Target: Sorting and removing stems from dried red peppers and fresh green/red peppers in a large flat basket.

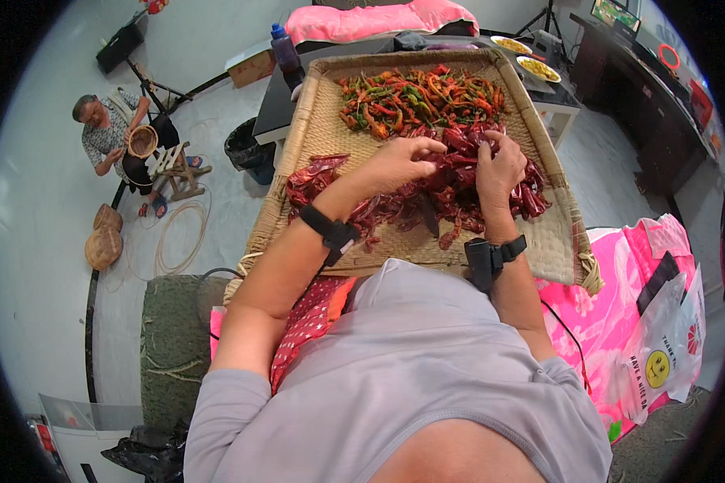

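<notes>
A large rectangular woven bamboo tray lies in front of me. Dark red dried chili peppers spread across its near half, with smaller red, orange and green peppers heaped at the far end. Over the dark red pile, my left hand reaches in from the left, its thumb and forefinger apart with nothing visible between them. My right hand is curled into the right part of the pile, its bent fingers closed on a dark red chili pepper. Each wrist wears a black strap with a small box.
Under the tray's far end stands a dark table bearing a blue bottle and plates of yellow food. A black-lined bin stands left. Farther left, a seated person holds a small basket. A plastic bag lies on pink cloth at right.
</notes>
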The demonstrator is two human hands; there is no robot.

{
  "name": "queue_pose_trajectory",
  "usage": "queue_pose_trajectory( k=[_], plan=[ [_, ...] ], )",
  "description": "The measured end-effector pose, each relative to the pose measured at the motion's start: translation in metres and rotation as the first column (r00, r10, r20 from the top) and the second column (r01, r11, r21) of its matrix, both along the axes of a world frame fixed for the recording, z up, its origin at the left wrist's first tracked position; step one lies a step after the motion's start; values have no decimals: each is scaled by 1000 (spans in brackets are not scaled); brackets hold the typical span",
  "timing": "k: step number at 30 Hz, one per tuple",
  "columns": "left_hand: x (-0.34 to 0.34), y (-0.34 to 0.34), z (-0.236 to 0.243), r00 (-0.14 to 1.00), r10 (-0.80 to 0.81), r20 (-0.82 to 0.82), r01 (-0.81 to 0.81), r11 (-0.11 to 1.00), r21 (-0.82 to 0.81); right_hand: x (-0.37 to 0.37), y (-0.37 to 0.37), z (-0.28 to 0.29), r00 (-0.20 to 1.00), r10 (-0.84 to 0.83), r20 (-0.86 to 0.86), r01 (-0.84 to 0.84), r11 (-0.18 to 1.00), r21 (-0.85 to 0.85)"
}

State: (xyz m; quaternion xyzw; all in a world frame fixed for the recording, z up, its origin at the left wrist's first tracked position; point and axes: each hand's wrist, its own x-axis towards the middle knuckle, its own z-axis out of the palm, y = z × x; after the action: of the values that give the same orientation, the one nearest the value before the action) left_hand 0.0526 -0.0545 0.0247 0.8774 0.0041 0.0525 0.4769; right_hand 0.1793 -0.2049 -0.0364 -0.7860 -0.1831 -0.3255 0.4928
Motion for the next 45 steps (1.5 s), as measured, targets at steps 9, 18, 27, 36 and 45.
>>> queue_pose_trajectory(
  k=[9,18,27,36,45],
  plan=[
    [7,73,-24,998,59,-1,-54,921,386,4,0,2,994,60,96,-66,996,63],
    [-4,84,-53,786,378,-489,172,626,761,-1,3,1,972,132,193,-144,988,51],
    [-14,45,-9,991,92,97,-132,770,624,-29,9,22,809,565,159,-573,820,2],
    [-2,33,-6,955,251,156,-294,861,415,-22,7,16,874,439,209,-445,895,-19],
    [-18,140,-61,804,592,-63,-332,534,778,3,-3,-1,996,-31,89,39,996,-83]
  ],
)
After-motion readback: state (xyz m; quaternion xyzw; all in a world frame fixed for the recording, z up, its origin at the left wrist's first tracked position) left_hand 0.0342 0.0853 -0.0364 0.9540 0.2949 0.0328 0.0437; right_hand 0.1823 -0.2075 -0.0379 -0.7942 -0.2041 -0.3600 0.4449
